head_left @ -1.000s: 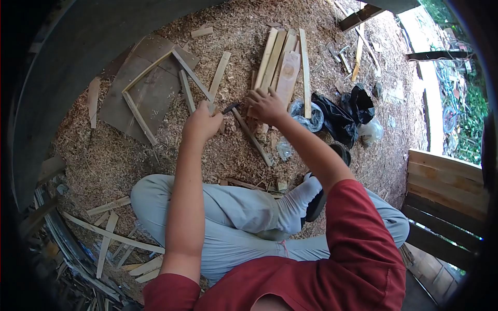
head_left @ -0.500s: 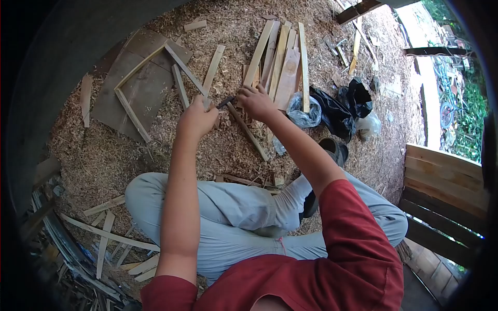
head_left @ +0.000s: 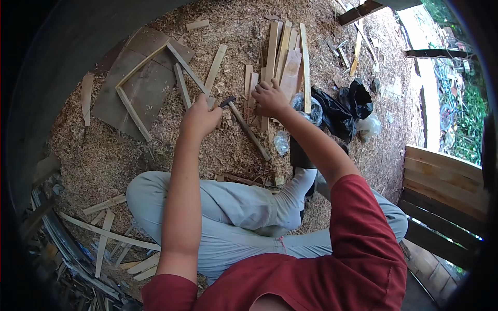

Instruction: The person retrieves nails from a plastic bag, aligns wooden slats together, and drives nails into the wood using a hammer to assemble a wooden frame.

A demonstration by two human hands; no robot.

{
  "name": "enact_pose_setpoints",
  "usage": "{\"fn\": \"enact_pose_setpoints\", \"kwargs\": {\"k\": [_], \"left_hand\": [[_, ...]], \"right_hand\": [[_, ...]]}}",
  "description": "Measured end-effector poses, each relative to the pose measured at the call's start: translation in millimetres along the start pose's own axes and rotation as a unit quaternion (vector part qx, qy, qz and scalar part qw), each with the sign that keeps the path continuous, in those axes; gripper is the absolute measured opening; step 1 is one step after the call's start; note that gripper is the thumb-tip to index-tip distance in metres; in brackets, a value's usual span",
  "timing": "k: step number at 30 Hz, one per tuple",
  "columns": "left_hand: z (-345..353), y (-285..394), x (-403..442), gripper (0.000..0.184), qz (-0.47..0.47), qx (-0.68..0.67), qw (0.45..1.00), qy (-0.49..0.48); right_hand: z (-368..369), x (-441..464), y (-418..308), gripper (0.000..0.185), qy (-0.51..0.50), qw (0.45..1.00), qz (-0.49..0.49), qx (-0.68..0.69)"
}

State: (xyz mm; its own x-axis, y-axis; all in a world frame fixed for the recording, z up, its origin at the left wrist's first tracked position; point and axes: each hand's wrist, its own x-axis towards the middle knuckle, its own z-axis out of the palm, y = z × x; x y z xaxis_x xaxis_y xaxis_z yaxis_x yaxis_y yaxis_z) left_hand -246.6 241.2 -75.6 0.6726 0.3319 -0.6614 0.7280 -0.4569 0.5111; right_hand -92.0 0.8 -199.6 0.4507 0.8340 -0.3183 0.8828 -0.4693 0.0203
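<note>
My left hand (head_left: 201, 119) is closed around the near end of a wooden strip (head_left: 188, 69), one side of an angular frame of joined strips (head_left: 134, 115). My right hand (head_left: 271, 99) grips another wooden strip (head_left: 272, 49), which stretches away from me beside a bundle of loose strips. Its fingers bend over the wood, and the palm side is hidden. Between my hands a hammer (head_left: 250, 132) lies on the shavings, its dark head near my left fingers.
Wood shavings cover the ground. Brown board (head_left: 106, 106) lies under the frame. Right of the bundle are black plastic bags (head_left: 332, 114) and a clear bag (head_left: 368, 127). Loose wood strips (head_left: 106, 241) lie left of my crossed legs. A plank wall (head_left: 441, 179) stands at right.
My right hand has moved right and slightly nearer, and the strip in it has swung from a slant to nearly straight. My foot by the bags has shifted. The left hand has barely moved.
</note>
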Motion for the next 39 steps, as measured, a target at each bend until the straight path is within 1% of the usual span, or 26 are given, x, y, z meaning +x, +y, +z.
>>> {"fn": "enact_pose_setpoints", "kwargs": {"k": [1,2,4,5,7,8,9,10,11,14,18,20,21,22,24,25,26,28,30,32,33,34,35,36,37,39], "left_hand": [[0.9,-2.8,1.3,0.059,0.004,-0.002,1.0,0.004],[1.4,-4.7,2.7,0.059,0.009,-0.004,1.0,0.009],[1.3,-5.6,4.9,0.059,0.001,-0.001,1.0,0.008],[1.7,-6.2,5.1,0.058,-0.006,0.0,1.0,0.007],[4.5,-8.2,5.5,0.058,0.002,0.001,1.0,0.014],[5.7,-8.8,5.8,0.058,0.011,0.0,1.0,0.023],[6.6,-10.4,7.5,0.058,0.012,0.0,1.0,0.024],[8.0,-13.8,9.4,0.062,0.031,-0.002,0.999,0.036],[10.0,-17.9,11.0,0.066,0.048,-0.004,0.998,0.047],[12.3,-24.1,18.1,0.066,0.047,0.008,0.998,0.046],[12.5,-26.2,17.8,0.063,0.053,-0.007,0.996,0.068],[6.6,-21.1,13.3,0.062,0.034,-0.004,0.998,0.048],[5.1,-20.0,13.0,0.062,0.033,-0.006,0.998,0.05],[4.7,-19.6,12.8,0.063,0.026,0.001,0.999,0.044],[5.1,-19.9,12.3,0.063,0.02,0.007,0.999,0.037],[5.2,-21.0,12.5,0.063,0.032,0.007,0.998,0.047],[5.4,-22.0,12.7,0.063,0.043,0.008,0.997,0.057],[-0.3,-14.6,5.6,0.062,0.021,0.006,0.999,0.04],[-2.9,-14.9,6.0,0.061,0.0,0.004,1.0,0.028],[3.8,-23.4,12.1,0.066,0.028,0.024,0.996,0.076],[0.5,-20.6,10.6,0.066,0.027,0.022,0.996,0.076],[-3.4,-18.0,9.9,0.063,0.002,0.015,0.999,0.047],[-6.9,-15.6,8.9,0.06,-0.022,0.009,1.0,0.018],[-9.0,-15.1,6.5,0.06,-0.024,0.01,1.0,0.017],[-10.9,-15.7,3.9,0.059,-0.025,0.015,0.999,0.027],[-12.7,-19.6,5.1,0.057,-0.026,0.022,0.999,0.036]], "right_hand": [[-3.3,1.7,-8.1,0.041,-0.023,0.999,0.033,0.007],[-2.2,5.6,-14.6,0.041,-0.023,0.999,0.034,0.01],[11.2,18.7,-26.1,0.043,-0.006,0.991,0.134,0.016],[18.8,22.8,-36.3,0.043,-0.006,0.991,0.134,0.018],[36.7,29.2,-59.0,0.042,0.057,0.975,0.208,-0.056],[44.7,35.3,-69.9,0.042,0.057,0.975,0.209,-0.055],[53.6,43.1,-78.8,0.042,0.081,0.959,0.272,-0.021],[38.3,44.4,-86.7,0.043,0.105,0.938,0.331,0.013],[23.7,39.7,-91.6,0.042,0.1,0.926,0.346,0.113],[34.6,44.3,-101.4,0.043,0.06,0.93,0.34,0.126],[37.3,43.4,-95.2,0.036,0.094,0.935,0.32,0.116],[16.2,46.1,-80.8,0.038,0.074,0.899,0.338,0.267],[8.6,48.3,-77.0,0.039,0.108,0.887,0.352,0.279],[4.2,51.9,-69.1,0.039,0.108,0.888,0.35,0.278],[-7.1,60.9,-48.0,0.045,0.176,0.799,0.314,0.482],[-15.3,66.6,-38.5,0.051,0.148,0.736,0.311,0.582],[-15.9,74.2,-29.3,0.051,0.148,0.736,0.312,0.582],[10.4,92.0,-5.8,0.064,0.256,0.755,0.312,0.517],[17.2,92.1,3.3,0.062,0.251,0.762,0.331,0.497],[21.3,86.5,-1.2,0.053,0.222,0.766,0.364,0.481],[25.6,86.2,-5.9,0.046,0.21,0.769,0.343,0.496],[30.4,84.4,-9.5,0.046,0.208,0.77,0.342,0.496],[37.8,79.2,-17.7,0.044,0.199,0.785,0.304,0.502],[35.6,72.6,-29.1,0.043,0.19,0.797,0.266,0.507],[33.1,70.4,-37.7,0.04,0.159,0.804,0.281,0.499],[31.2,73.3,-50.7,0.038,0.16,0.812,0.266,0.494]]}}
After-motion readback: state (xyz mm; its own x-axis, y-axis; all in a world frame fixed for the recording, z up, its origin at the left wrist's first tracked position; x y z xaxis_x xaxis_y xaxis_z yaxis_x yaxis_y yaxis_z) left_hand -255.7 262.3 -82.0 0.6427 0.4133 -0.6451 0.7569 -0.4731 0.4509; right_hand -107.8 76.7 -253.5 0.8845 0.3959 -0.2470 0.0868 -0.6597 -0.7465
